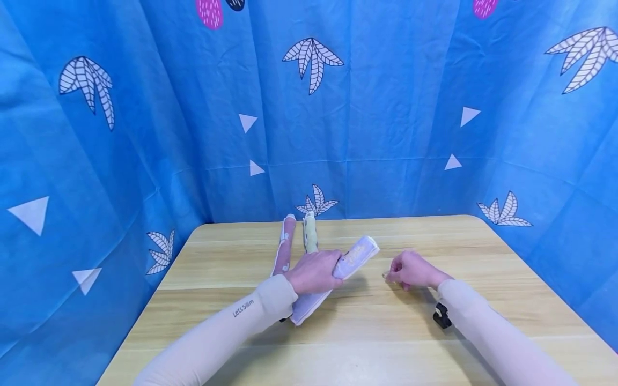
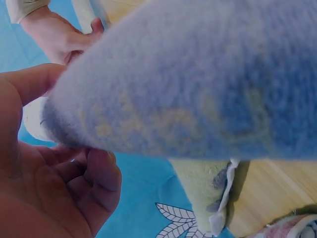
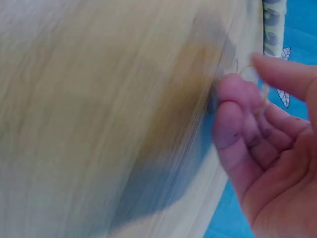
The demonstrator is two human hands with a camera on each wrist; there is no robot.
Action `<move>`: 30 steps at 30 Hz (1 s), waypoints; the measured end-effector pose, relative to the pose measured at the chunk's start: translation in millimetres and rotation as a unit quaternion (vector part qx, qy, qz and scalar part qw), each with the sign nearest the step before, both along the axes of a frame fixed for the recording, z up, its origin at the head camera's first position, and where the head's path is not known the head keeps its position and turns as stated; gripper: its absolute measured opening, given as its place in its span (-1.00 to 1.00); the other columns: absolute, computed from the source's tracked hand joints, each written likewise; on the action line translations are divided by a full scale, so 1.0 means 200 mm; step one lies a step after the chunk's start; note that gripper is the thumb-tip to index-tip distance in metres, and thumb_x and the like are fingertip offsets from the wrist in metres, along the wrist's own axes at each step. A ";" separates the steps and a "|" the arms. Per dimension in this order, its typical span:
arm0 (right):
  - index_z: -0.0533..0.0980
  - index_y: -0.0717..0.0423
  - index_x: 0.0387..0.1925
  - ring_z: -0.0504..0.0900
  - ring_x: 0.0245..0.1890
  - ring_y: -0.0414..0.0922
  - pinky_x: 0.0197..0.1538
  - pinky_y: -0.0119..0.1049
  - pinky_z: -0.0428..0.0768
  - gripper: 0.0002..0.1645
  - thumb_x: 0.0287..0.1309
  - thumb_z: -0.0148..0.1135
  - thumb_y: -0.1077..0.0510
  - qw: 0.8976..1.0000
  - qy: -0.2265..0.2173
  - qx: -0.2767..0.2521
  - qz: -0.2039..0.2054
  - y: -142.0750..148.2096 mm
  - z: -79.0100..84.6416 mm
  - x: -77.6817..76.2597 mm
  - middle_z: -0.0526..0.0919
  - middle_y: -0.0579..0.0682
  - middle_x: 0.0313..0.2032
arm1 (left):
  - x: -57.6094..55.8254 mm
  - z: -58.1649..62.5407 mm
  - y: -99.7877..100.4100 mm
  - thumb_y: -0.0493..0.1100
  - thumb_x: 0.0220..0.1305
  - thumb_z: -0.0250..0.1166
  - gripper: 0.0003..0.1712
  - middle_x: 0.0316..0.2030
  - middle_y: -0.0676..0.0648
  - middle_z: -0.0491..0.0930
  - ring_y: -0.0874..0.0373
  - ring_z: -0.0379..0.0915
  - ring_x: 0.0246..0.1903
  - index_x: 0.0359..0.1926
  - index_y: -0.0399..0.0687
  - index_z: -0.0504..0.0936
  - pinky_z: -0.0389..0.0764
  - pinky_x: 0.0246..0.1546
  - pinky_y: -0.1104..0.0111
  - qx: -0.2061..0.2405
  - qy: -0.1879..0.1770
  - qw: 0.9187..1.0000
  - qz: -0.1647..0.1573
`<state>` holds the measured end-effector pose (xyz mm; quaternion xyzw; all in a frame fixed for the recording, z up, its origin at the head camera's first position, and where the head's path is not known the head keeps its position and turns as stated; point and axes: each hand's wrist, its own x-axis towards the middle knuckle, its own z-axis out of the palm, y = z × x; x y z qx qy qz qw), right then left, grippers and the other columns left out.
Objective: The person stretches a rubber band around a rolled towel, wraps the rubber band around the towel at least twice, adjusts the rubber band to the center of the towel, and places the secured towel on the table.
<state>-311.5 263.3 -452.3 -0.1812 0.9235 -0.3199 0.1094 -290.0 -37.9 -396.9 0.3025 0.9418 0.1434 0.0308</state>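
Note:
My left hand [image 1: 314,272] grips a rolled lavender towel [image 1: 357,257] around its middle, tilted above the wooden table. In the left wrist view the towel [image 2: 173,94] fills much of the picture, with faint yellow lettering along it. To the right, my right hand [image 1: 412,269] is low over the table, apart from the towel. Between its thumb and fingers it pinches a thin yellowish rubber band [image 3: 266,92], partly hidden by the fingers. Behind the left hand lie a rolled pink towel [image 1: 286,241] and a rolled green towel [image 1: 310,233], side by side.
A light wooden table [image 1: 217,252] spans the work area. Blue curtains [image 1: 386,107] with leaf and triangle prints surround its back and sides. A black device [image 1: 441,316] shows beneath the right sleeve.

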 end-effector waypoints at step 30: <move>0.38 0.16 0.40 0.50 -0.74 -0.16 -0.62 -0.25 0.51 -0.46 0.47 0.08 0.12 0.961 -0.072 -0.266 -0.001 -0.04 0.06 0.08 0.62 0.14 -0.50 | 0.00 -0.07 -0.04 0.03 0.29 0.32 -0.56 -0.18 0.08 0.57 0.20 0.46 -0.33 0.14 0.06 0.49 0.56 -0.27 0.29 -0.046 0.045 0.998 -0.002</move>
